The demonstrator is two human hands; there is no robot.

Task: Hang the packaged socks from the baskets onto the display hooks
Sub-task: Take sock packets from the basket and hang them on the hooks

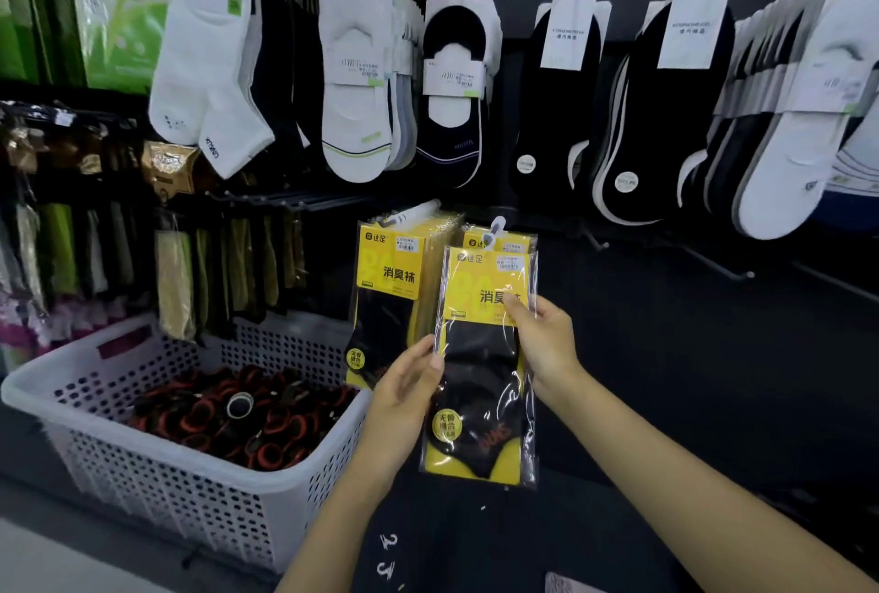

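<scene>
Step in hand: presenting one pack to its hook. The sock pack (480, 369) stands upright at lower centre of the frame, clear of the basket (142, 488) at lower left and just in front of the hanging yellow packs (386, 302) of the same kind; its top overlaps a second hung stack, and a white hanger tab (497, 228) shows just above it. The left grip (409, 385) pinches the pack's left edge at mid-height, thumb on the front film; the right grip (542, 345) pinches the right edge higher up, thumb across the yellow card. Whether the held pack's own hanger hole has met a hook cannot be told.

Procedure, as judged: hold the pack square and upright; sight the hook tip through the hanger hole before pushing; guide with the right grip, which sits nearer the top; let the left grip only steady the lower part; slide the pack back until it touches the stack; release the lower pinch first. Caution: the film looks glossy, so a light pinch may slip; a tilted pack may snag the tab behind.
</scene>
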